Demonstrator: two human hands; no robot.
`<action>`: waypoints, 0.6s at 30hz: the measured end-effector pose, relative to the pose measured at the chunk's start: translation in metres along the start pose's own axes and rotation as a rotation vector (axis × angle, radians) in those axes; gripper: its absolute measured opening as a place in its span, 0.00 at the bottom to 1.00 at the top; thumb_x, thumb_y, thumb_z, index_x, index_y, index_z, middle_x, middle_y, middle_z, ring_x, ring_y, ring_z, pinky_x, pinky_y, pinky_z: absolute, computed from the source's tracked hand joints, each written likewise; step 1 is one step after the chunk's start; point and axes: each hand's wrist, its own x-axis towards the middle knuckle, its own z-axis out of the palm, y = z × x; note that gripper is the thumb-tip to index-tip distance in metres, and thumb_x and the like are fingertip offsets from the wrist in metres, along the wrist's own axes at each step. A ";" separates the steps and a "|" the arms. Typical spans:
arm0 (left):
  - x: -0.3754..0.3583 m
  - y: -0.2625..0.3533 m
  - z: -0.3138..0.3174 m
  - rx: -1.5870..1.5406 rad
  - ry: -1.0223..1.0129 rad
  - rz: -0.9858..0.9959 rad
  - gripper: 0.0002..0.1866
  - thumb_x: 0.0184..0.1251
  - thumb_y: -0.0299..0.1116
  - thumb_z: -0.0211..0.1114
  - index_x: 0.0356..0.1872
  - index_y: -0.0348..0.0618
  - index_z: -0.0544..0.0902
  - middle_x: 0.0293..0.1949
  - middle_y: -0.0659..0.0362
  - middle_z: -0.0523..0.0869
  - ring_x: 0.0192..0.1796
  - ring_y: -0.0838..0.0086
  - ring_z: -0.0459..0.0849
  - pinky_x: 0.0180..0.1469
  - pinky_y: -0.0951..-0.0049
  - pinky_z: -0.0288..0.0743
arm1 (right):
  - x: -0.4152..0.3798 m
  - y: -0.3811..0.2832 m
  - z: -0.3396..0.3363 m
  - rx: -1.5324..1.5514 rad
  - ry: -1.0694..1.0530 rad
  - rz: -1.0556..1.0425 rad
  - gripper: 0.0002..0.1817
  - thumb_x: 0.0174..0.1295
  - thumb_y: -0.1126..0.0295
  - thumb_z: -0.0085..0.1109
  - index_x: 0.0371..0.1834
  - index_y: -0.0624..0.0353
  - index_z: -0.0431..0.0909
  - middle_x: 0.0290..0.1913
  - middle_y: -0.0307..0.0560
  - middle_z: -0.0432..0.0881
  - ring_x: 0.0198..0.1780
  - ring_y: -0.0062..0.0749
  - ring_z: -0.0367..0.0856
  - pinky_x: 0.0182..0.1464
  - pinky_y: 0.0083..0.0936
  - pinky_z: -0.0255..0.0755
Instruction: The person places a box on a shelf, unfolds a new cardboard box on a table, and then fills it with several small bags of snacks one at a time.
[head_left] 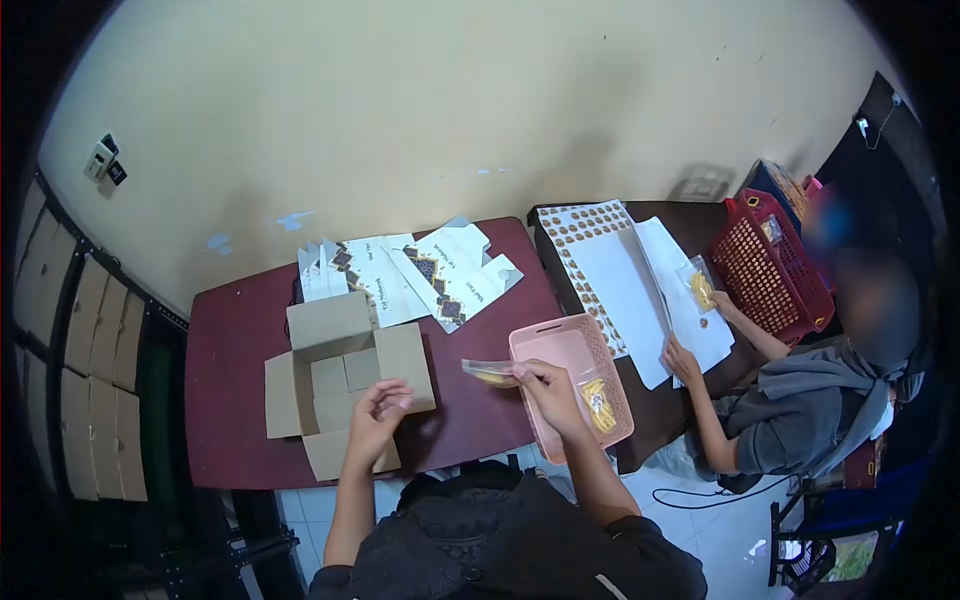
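My right hand [548, 393] pinches the end of a clear packet [490, 373] with yellowish contents, above the left rim of a pink basket [523, 352]. Another packet of yellow pieces [598, 404] lies inside that basket. My left hand [380, 414] holds nothing, its fingers loosely curled and apart, over the front right part of an open cardboard box [400, 360]. The box stands with its flaps folded outward, and the part of its inside that shows holds no items.
Printed white cartons [450, 270] lie behind the box on the maroon table [230, 400]. At right, a co-worker [800, 410] holds a packet [700, 288] over sticker sheets [600, 265], near a red basket [765, 270]. Shelved boxes [100, 380] stand at left.
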 end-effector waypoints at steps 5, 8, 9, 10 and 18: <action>-0.013 -0.004 0.052 0.192 -0.183 0.075 0.35 0.54 0.29 0.67 0.63 0.36 0.61 0.59 0.53 0.68 0.61 0.67 0.68 0.62 0.69 0.62 | -0.001 -0.002 0.044 0.068 -0.120 -0.091 0.13 0.63 0.68 0.53 0.41 0.68 0.79 0.37 0.45 0.79 0.36 0.20 0.75 0.40 0.16 0.68; -0.019 -0.018 0.064 0.311 -0.071 0.248 0.40 0.53 0.29 0.68 0.65 0.35 0.55 0.60 0.51 0.66 0.62 0.64 0.67 0.64 0.66 0.58 | -0.006 -0.021 0.071 -0.058 -0.182 -0.232 0.12 0.62 0.69 0.53 0.44 0.63 0.79 0.44 0.46 0.78 0.43 0.28 0.75 0.46 0.23 0.68; -0.018 -0.020 0.063 0.312 -0.061 0.248 0.40 0.53 0.29 0.68 0.65 0.35 0.55 0.60 0.51 0.66 0.62 0.64 0.67 0.64 0.66 0.58 | -0.003 -0.021 0.073 -0.057 -0.193 -0.234 0.12 0.62 0.69 0.53 0.44 0.63 0.79 0.44 0.46 0.78 0.43 0.28 0.75 0.46 0.23 0.68; -0.017 -0.021 0.060 0.231 -0.019 0.225 0.39 0.53 0.29 0.67 0.65 0.35 0.56 0.57 0.50 0.70 0.59 0.65 0.70 0.61 0.67 0.62 | 0.000 -0.022 0.074 -0.153 -0.195 -0.312 0.13 0.61 0.68 0.53 0.45 0.63 0.78 0.46 0.47 0.77 0.47 0.31 0.73 0.49 0.26 0.67; -0.018 -0.004 0.035 -0.016 0.056 0.133 0.21 0.67 0.30 0.51 0.59 0.34 0.63 0.53 0.52 0.72 0.55 0.71 0.71 0.58 0.72 0.64 | 0.010 -0.017 0.101 -0.123 -0.114 -0.214 0.40 0.53 0.61 0.64 0.67 0.57 0.54 0.63 0.54 0.57 0.60 0.40 0.63 0.58 0.35 0.62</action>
